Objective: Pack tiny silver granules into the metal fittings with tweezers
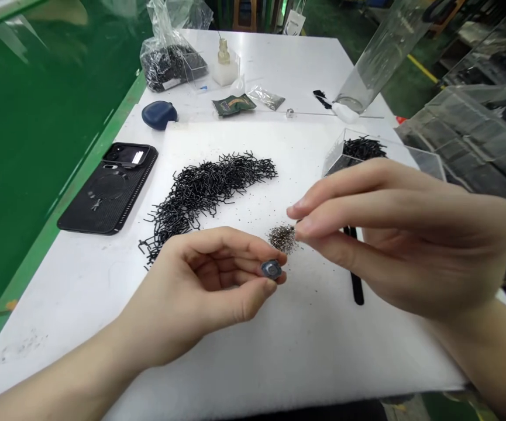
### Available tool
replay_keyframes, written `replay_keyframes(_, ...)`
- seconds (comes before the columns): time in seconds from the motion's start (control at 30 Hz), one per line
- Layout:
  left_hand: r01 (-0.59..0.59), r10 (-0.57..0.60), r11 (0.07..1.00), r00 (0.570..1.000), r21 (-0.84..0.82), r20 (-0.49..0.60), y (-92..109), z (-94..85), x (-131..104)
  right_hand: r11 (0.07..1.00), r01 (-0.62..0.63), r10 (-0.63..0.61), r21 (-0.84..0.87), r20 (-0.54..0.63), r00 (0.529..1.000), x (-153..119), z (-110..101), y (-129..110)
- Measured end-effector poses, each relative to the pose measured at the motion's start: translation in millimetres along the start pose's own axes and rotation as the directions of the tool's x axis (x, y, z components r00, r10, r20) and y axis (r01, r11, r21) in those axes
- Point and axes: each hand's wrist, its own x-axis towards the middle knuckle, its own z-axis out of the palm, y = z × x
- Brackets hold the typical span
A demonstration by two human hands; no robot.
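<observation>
Between the thumb and fingers of my left hand is a small dark grey part with a round raised centre. My right hand hovers just to the right, its thumb and fingertips pressed together; a tiny dark speck shows at the tips, too small to name. Below those fingertips lies a little pile of tiny brown and metallic pieces on the white sheet. Behind my left hand spreads a curved heap of bent black pieces. Black tweezers or a similar slim tool lie partly hidden under my right hand.
A black phone and a blue rounded object are on the left. Farther back stand a bag of black pieces, a small bottle and a green packet. A clear box and a tall clear cylinder are right.
</observation>
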Motion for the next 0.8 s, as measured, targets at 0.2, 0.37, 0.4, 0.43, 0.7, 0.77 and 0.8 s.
replay_keyframes(0.2, 0.010, -0.012, 0.995, 1.000, -0.104, -0.023, 1.8, -3.1, 0.8, 0.998, -0.057, 0.056, 0.016, 0.054, 0.997, 0.0, -1.7, -10.1)
replay_keyframes(0.37, 0.025, -0.036, 0.984, 0.998, -0.178, -0.059, 4.9, 0.3, 4.1, 0.987, -0.158, 0.156, 0.037, 0.066, 0.986, -3.4, 6.6, -26.6)
replay_keyframes(0.4, 0.027, -0.040, 0.981, 0.997, -0.194, -0.066, 5.3, 1.0, 4.9, 0.977, -0.207, 0.204, 0.044, 0.049, 0.978, -4.4, 8.5, -28.5)
replay_keyframes(0.43, 0.028, -0.044, 0.978, 0.996, -0.208, -0.071, 5.6, 1.7, 5.5, 0.964, -0.258, 0.257, 0.061, 0.024, 0.966, -5.4, 10.0, -29.9)
replay_keyframes(0.7, 0.022, -0.045, 0.969, 0.995, -0.245, -0.089, 6.1, 2.6, 2.6, 0.905, -0.405, 0.415, 0.128, -0.063, 0.908, -3.8, 8.5, -34.6)
replay_keyframes(0.77, 0.028, -0.052, 0.966, 0.995, -0.256, -0.089, 6.1, 2.2, 1.2, 0.901, -0.398, 0.421, 0.173, -0.126, 0.898, -5.0, 11.0, -36.5)
replay_keyframes(0.8, 0.029, -0.054, 0.964, 0.995, -0.264, -0.088, 6.1, 2.1, 0.8, 0.895, -0.404, 0.432, 0.188, -0.146, 0.890, -5.9, 12.8, -37.3)
